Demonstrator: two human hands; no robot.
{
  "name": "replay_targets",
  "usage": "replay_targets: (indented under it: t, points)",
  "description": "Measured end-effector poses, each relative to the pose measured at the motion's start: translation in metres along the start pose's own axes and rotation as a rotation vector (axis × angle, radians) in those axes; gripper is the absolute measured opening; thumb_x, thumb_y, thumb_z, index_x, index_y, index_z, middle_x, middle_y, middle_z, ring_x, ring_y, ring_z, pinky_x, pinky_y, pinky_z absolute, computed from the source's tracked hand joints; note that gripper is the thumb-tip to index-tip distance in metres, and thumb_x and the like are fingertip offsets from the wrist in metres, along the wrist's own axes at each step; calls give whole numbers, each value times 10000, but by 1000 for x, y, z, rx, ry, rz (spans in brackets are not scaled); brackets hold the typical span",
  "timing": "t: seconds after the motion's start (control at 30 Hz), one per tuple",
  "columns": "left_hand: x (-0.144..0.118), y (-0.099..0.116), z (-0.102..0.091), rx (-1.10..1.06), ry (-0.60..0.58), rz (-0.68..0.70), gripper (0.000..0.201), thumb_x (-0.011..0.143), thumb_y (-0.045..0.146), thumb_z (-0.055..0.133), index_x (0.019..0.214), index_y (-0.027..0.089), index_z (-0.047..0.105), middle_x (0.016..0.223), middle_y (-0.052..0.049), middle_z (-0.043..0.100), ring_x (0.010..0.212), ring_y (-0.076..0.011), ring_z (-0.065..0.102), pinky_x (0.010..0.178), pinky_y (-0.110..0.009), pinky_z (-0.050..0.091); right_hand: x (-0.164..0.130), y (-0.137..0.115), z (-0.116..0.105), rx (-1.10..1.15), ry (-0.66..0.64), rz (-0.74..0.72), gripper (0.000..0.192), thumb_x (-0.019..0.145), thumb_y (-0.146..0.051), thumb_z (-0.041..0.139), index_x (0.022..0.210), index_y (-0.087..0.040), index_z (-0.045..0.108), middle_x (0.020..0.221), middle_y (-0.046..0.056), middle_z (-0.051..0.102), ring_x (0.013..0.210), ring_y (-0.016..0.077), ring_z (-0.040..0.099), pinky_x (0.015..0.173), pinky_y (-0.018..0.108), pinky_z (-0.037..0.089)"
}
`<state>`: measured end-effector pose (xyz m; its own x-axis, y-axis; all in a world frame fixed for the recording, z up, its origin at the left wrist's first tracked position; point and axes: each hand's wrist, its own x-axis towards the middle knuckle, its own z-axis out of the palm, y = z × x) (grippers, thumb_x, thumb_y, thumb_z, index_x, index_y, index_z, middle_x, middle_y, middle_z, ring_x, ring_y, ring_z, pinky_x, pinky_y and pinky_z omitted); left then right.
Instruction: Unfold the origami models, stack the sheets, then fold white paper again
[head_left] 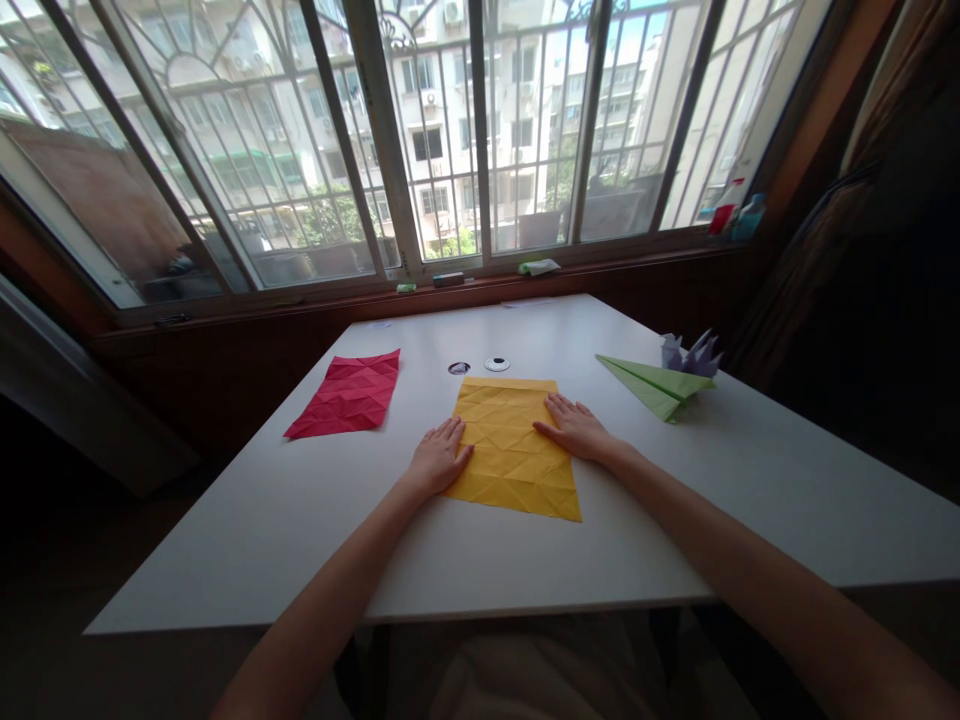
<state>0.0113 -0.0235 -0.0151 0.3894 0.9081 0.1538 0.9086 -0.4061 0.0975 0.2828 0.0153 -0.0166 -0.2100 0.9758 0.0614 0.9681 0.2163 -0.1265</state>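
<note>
Bare arms over the white table [262, 560], brownish cloth [547, 665] below its near edge.
Above the table, the left hand [437, 457] and right hand [577, 428] are small and uncovered, with slim fingers; the left forearm [337, 580] and right forearm [720, 550] are smooth, narrow at the wrist and wider past the table's near edge. Under that edge, the cloth shows soft, rounded folds, too shadowed to tell which garment it is.
</note>
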Motion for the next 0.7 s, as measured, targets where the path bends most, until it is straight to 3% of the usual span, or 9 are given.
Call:
replay_targets:
  t: [0.13, 0.23, 0.33, 0.43, 0.53, 0.7]
  points:
    - [-4, 13, -12, 90, 161, -34, 460, 873, 478, 298, 1020, 135, 567, 1112, -133, 588, 1057, -250, 518, 954, -404, 338, 1, -3, -7, 14, 244, 68, 572, 853, -369, 291, 1320, -43, 338, 1396, 169, 331, 1297, 255, 283, 1063, 433, 201]
    - [-5, 23, -17, 63, 230, -63, 418, 886, 433, 292, 936, 132, 577, 1000, -136, 615, 1000, -244, 541, 923, -395, 370, -3, -21, -10, 132, 387, -52, 499, 854, -277, 295, 1291, -52, 385, 1356, 180, 392, 1265, 249, 344, 1051, 429, 254]
    - [-2, 30, -13, -51, 200, 129, 395, 901, 324, 287, 1209, 133, 442, 1293, -113, 470, 1214, -191, 403, 1024, -338, 303, -12, -52, -7, 268, 325, -353, 510, 889, -343, 252, 1311, -81, 368, 1380, 146, 367, 1279, 207, 330, 1054, 377, 288]
    - [3, 30, -2, -115, 7, 247, 470, 904, 328, 269, 1334, 141, 303, 1414, -88, 318, 1309, -160, 271, 1075, -327, 245, -21, -75, 3, 282, 118, -540, 575, 879, -460, 273, 1350, -132, 315, 1392, 127, 353, 1286, 226, 320, 1045, 413, 306]
    - [7, 26, 8, -114, -85, 222, 483, 909, 346, 240, 1344, 144, 301, 1430, -80, 274, 1328, -164, 217, 1092, -353, 212, -25, -79, 11, 245, 41, -562, 686, 846, -554, 302, 1364, -104, 279, 1416, 151, 295, 1311, 244, 258, 1066, 421, 264]
    - [9, 26, 13, -110, -97, 191, 487, 912, 331, 226, 1353, 135, 292, 1437, -66, 252, 1335, -157, 189, 1100, -351, 188, -26, -73, 13, 207, 25, -539, 759, 832, -604, 267, 1358, -56, 276, 1422, 182, 259, 1318, 236, 242, 1080, 398, 232]
